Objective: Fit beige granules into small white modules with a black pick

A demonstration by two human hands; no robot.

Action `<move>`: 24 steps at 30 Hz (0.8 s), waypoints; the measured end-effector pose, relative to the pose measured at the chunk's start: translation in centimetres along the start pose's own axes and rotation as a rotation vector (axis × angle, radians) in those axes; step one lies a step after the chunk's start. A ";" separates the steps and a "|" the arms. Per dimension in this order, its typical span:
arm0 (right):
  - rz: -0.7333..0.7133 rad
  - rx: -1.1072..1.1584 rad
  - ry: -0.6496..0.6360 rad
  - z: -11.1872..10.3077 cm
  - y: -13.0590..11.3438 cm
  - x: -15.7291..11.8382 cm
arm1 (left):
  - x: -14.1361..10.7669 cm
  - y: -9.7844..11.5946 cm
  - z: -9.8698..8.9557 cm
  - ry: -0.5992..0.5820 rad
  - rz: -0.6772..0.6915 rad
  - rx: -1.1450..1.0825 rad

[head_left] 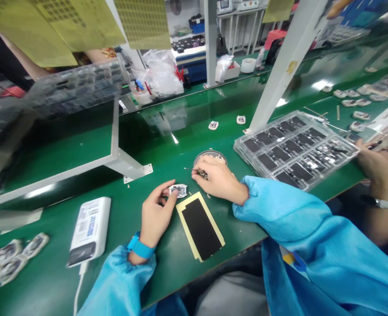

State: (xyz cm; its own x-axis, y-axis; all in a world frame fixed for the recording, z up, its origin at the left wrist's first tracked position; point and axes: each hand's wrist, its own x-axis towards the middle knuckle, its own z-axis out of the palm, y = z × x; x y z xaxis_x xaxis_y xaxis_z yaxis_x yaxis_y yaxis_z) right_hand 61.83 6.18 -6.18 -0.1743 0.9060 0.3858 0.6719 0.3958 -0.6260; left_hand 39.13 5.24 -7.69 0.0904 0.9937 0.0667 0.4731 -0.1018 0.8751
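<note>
My left hand (157, 210) has its thumb and fingers closed around a small white-rimmed device casing (179, 190) with grey parts inside, held low over the green table. In my right hand (217, 177) is a thin, dark pointed tool (189, 169), its tip toward the left; the fingers hide most of it, so I cannot make out its kind. Just behind that hand sits a round dish (213, 154) of tiny light pieces, partly covered by it. Between my hands and the table's front edge lies a yellow-backed sheet (197, 206) bearing black adhesive strips.
A white power bank (90, 228) with a cable stands at left, near several casings (9, 259). Stacked clear trays (295, 147) of black parts lie right, beside another person's hand (378, 164). Metal posts (284, 66) and a raised shelf (114, 131) rise from the table.
</note>
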 end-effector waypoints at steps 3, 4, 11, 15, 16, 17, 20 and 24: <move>-0.003 0.050 -0.014 0.4 -0.5 -0.3 | 0.8 -0.2 0.0 0.006 -0.062 -0.062; -0.004 0.063 -0.010 0.4 -0.7 -0.4 | 1.1 0.0 -0.1 0.006 -0.067 -0.062; -0.042 0.211 0.017 0.6 -1.4 -1.1 | 7.8 0.9 0.3 0.034 -0.104 -0.056; -0.045 0.269 0.051 0.2 -1.4 -0.9 | 11.4 1.2 2.2 0.212 0.004 0.086; -0.049 0.279 0.056 0.1 -1.4 -0.9 | 11.8 1.4 2.9 0.213 0.065 0.152; -0.061 0.289 0.061 -0.1 -1.4 -0.8 | 12.1 1.8 3.7 0.195 0.130 0.210; -0.131 0.334 0.077 -0.5 -1.7 -0.8 | 13.0 3.3 6.2 0.072 0.287 0.274; -0.152 0.376 0.106 -0.9 -2.3 -1.1 | 16.5 5.1 10.2 -0.090 0.316 0.302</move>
State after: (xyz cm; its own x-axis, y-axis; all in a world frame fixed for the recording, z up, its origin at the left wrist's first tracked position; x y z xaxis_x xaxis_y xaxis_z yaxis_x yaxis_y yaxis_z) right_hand 61.07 4.16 -4.52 -0.1626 0.8204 0.5482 0.3315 0.5687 -0.7528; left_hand 51.93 20.62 -7.01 0.3412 0.9049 0.2545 0.6437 -0.4222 0.6383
